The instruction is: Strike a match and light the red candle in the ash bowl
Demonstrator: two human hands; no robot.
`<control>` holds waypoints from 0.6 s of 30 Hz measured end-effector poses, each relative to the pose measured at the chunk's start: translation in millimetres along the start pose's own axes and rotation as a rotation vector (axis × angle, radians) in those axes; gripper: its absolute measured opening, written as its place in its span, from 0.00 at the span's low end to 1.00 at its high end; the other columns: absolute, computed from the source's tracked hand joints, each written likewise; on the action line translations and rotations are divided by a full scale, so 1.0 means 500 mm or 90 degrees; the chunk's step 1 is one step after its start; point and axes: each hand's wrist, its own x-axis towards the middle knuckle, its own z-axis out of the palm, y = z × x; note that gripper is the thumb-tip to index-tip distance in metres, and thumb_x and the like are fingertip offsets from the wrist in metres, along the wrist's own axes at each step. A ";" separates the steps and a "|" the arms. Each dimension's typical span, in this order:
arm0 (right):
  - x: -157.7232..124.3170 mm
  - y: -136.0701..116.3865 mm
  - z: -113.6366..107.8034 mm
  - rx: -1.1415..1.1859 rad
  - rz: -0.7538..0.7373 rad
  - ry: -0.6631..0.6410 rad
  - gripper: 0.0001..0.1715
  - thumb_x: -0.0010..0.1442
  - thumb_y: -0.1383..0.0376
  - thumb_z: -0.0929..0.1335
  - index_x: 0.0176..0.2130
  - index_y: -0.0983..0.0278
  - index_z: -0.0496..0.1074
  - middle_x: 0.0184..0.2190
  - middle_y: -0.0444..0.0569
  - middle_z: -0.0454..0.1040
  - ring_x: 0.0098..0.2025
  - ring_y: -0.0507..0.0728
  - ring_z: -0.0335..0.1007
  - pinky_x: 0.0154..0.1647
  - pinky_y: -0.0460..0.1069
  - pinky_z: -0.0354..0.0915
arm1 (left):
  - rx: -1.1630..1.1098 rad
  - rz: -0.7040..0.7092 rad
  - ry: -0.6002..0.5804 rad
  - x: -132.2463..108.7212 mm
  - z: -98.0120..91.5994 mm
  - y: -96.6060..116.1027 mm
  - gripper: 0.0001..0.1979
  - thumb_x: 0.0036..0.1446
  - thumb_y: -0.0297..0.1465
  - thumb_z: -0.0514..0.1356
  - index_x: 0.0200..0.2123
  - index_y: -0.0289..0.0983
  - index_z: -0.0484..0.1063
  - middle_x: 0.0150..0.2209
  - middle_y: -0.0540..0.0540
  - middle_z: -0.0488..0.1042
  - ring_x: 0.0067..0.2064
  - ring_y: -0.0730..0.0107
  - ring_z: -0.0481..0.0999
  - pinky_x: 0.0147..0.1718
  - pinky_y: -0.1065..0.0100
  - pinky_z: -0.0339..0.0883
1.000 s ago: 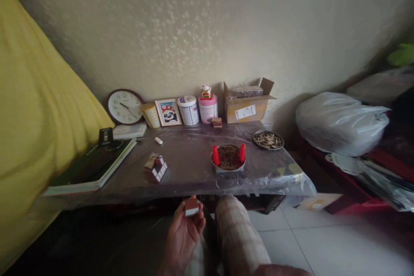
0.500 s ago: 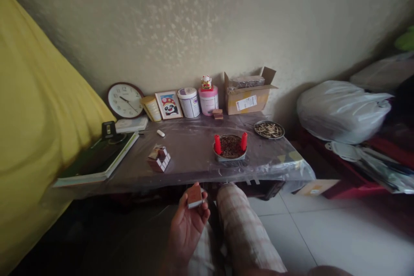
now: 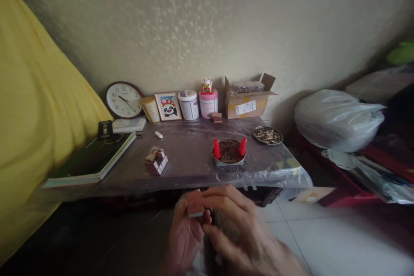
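My left hand [image 3: 185,237] holds a small brown-and-white box [image 3: 195,204], like a matchbox, just below the table's front edge. My right hand [image 3: 239,228] has come in from the right and its fingertips touch the same box; it is blurred by motion. On the plastic-covered table [image 3: 190,159] ahead sits a round metal dish [image 3: 229,153] of dark material with two red candles [image 3: 216,149] standing in it. A small pile of similar boxes [image 3: 156,161] lies to the left of the dish.
A shallow dish of sticks [image 3: 267,135] sits at the table's right. Along the wall stand a clock [image 3: 123,100], a framed picture [image 3: 168,106], two tubs [image 3: 189,105] and a cardboard box [image 3: 247,101]. Books [image 3: 92,161] lie left, a yellow curtain [image 3: 35,108] beyond. Bags [image 3: 338,118] fill the right.
My right hand has risen into view and reached the box in my left hand. The left hand has kept the box near the table's edge. The view has shifted slightly.
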 end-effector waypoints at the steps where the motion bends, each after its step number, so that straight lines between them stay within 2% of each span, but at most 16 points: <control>1: 0.015 0.015 0.009 -0.014 0.001 -0.018 0.18 0.63 0.60 0.66 0.53 0.56 0.69 0.52 0.46 0.72 0.53 0.56 0.69 0.54 0.52 0.66 | -0.007 0.000 -0.005 0.000 0.002 -0.001 0.10 0.59 0.33 0.59 0.41 0.38 0.78 0.39 0.46 0.81 0.37 0.66 0.78 0.38 0.66 0.72; 4: 0.027 0.053 0.049 -0.041 0.028 0.012 0.18 0.59 0.63 0.69 0.50 0.58 0.70 0.52 0.48 0.72 0.53 0.58 0.68 0.55 0.55 0.64 | 0.003 0.030 -0.023 0.001 0.007 -0.004 0.11 0.54 0.33 0.63 0.41 0.39 0.78 0.43 0.44 0.80 0.42 0.63 0.78 0.44 0.63 0.71; 7: 0.011 0.071 0.082 -0.009 0.073 0.032 0.15 0.60 0.68 0.68 0.48 0.59 0.70 0.47 0.47 0.74 0.50 0.56 0.69 0.53 0.52 0.64 | 0.044 0.067 -0.017 0.002 0.009 -0.007 0.12 0.51 0.33 0.66 0.41 0.39 0.78 0.42 0.44 0.79 0.45 0.62 0.77 0.50 0.60 0.68; 9: 0.001 0.077 0.094 0.017 0.082 0.048 0.17 0.59 0.70 0.68 0.48 0.58 0.70 0.47 0.46 0.74 0.50 0.55 0.69 0.53 0.51 0.65 | 0.066 0.074 -0.006 0.002 0.009 -0.009 0.13 0.51 0.33 0.66 0.41 0.40 0.78 0.43 0.45 0.79 0.49 0.60 0.75 0.53 0.58 0.65; 14: -0.005 0.079 0.098 0.046 0.078 0.090 0.21 0.55 0.73 0.67 0.48 0.59 0.68 0.50 0.47 0.73 0.52 0.56 0.68 0.53 0.52 0.65 | 0.075 0.055 0.012 0.004 0.005 -0.018 0.17 0.48 0.35 0.68 0.43 0.40 0.78 0.49 0.43 0.78 0.57 0.54 0.69 0.56 0.57 0.63; 18: -0.003 0.054 0.079 0.058 0.107 0.090 0.23 0.54 0.75 0.65 0.49 0.58 0.68 0.50 0.46 0.73 0.51 0.56 0.68 0.54 0.51 0.65 | 0.072 0.014 0.028 0.004 0.003 -0.028 0.19 0.48 0.36 0.68 0.46 0.42 0.77 0.50 0.43 0.78 0.57 0.53 0.70 0.55 0.57 0.64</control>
